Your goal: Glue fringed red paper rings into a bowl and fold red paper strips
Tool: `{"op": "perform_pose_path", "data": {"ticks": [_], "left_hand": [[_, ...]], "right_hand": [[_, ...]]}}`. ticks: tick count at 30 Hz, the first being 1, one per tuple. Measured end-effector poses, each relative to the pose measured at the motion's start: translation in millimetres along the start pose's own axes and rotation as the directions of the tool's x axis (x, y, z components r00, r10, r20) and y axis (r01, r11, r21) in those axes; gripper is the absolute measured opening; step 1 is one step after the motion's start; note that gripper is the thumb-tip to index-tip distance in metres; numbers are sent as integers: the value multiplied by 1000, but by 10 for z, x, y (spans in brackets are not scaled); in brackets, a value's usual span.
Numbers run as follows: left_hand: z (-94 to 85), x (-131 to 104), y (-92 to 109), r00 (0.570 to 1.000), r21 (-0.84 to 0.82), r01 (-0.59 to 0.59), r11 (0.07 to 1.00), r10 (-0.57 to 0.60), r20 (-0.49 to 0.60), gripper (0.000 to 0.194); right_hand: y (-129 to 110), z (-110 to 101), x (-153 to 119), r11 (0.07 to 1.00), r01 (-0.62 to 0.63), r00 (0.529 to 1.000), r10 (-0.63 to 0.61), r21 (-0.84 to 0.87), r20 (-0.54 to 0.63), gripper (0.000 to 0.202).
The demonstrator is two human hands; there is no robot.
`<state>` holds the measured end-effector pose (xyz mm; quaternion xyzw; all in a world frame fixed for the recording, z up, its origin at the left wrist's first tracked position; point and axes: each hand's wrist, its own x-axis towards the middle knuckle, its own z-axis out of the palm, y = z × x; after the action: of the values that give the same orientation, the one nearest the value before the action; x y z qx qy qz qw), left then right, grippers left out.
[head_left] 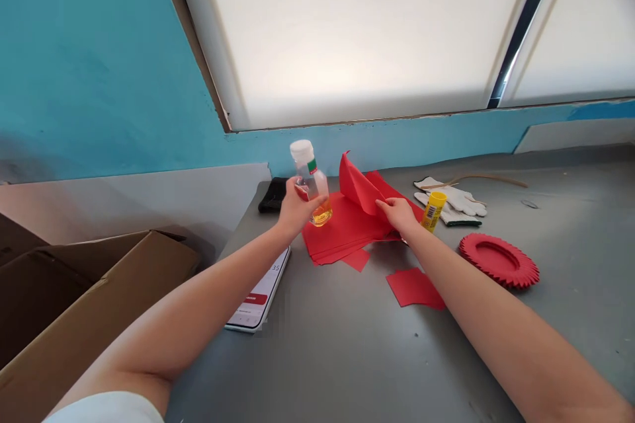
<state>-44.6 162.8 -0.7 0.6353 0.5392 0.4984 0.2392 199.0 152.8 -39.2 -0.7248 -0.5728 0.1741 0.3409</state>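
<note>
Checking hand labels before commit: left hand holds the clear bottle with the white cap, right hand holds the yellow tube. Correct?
Not quite: the right hand holds the raised red sheet, not the yellow tube, which shows just past the wrist in the head view. The left hand does hold the clear bottle with the white cap.

Grey table (pixel 337 363), one. On it we listed: black item (pixel 272 195), far left corner; phone (pixel 258 301), near the left edge; stacked red sheets (pixel 330 228), white gloves (pixel 459 201) and yellow tube (pixel 434 208), toward the far edge; small red pieces (pixel 414 287) and red toothed-rim disc (pixel 499 259), farther from that edge.
</note>
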Motion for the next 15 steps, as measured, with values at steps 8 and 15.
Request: {"op": "perform_pose_path", "data": {"ticks": [8,15], "left_hand": [[163,-293,108,941,250,-317,915,336,-35,74],[510,-655,247,767,303,-546,781,322,555,26]], "right_hand": [[-20,7,-130,994,23,1000,-25,108,15,33],[2,-50,-196,967,81,996,-86,241,11,34]]}}
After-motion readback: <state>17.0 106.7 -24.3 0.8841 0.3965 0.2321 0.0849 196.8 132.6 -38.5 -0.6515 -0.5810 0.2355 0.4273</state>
